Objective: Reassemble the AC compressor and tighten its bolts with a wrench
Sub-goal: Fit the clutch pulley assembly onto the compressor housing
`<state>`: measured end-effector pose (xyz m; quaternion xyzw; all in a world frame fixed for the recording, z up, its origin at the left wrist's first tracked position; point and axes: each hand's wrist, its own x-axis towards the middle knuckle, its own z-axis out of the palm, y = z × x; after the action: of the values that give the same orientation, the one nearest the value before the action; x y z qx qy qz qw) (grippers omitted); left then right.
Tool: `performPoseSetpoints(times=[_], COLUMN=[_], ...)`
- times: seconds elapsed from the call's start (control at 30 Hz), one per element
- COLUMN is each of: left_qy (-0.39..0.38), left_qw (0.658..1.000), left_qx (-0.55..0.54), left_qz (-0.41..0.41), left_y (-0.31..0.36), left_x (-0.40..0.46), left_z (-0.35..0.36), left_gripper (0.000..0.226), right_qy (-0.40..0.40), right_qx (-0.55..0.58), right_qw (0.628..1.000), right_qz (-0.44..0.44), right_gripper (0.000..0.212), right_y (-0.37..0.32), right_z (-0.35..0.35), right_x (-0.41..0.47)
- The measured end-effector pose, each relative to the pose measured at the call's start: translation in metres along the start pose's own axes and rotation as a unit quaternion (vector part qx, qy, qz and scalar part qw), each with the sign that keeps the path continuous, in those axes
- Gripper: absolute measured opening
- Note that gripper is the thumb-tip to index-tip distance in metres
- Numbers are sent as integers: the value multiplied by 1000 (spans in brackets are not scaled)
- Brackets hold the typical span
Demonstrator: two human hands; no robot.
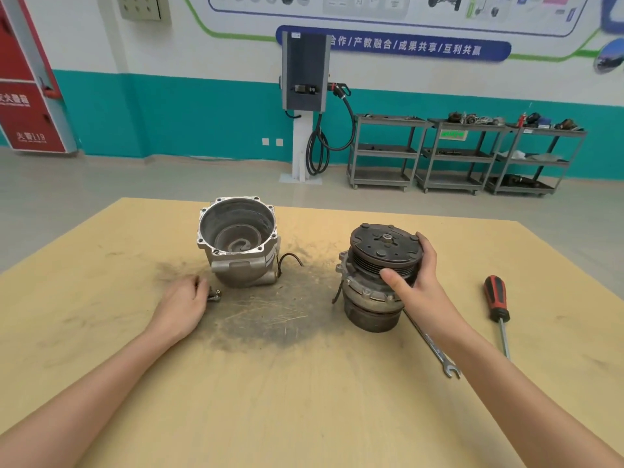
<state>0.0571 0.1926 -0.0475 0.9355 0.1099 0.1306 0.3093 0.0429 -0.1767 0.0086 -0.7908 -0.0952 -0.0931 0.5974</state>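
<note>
An open aluminium compressor housing [236, 244] stands mouth-up on the wooden table [304, 383], left of centre, with a spiral scroll visible inside. To its right stands the front half of the compressor with its dark clutch pulley [378, 251] on top. My right hand [413, 275] grips the pulley's rim, thumb in front and fingers round the far side. My left hand [184, 307] lies on the table by the housing's base, its fingertips curled at some small bolts [214, 294]. A combination wrench [434, 346] lies on the table under my right forearm.
A red-and-black screwdriver [496, 305] lies at the table's right. A thin black wire [290, 260] trails from the housing. Dark grime stains the table between the two parts. Beyond the table are a charging post [304, 96] and grey shelf carts [456, 153].
</note>
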Motion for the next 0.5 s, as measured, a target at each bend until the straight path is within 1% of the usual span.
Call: performPoseSetpoints(times=[0.17, 0.23, 0.37, 0.5], left_qy=[-2, -7, -7, -20], left_qw=[999, 998, 995, 990], left_qx=[26, 41, 60, 71], left_qz=[32, 49, 79, 117], left_y=[15, 19, 29, 39], left_x=[-21, -29, -42, -48], left_z=[16, 23, 35, 43], left_gripper=[25, 28, 41, 42], right_qy=[1, 2, 0, -1], right_qx=[3, 5, 3, -2], right_qw=[1000, 1000, 1000, 1000], right_qz=[-2, -4, -3, -5], right_gripper=[88, 88, 88, 90], right_y=[1, 1, -1, -2], right_z=[0, 0, 0, 0], right_x=[2, 2, 0, -1])
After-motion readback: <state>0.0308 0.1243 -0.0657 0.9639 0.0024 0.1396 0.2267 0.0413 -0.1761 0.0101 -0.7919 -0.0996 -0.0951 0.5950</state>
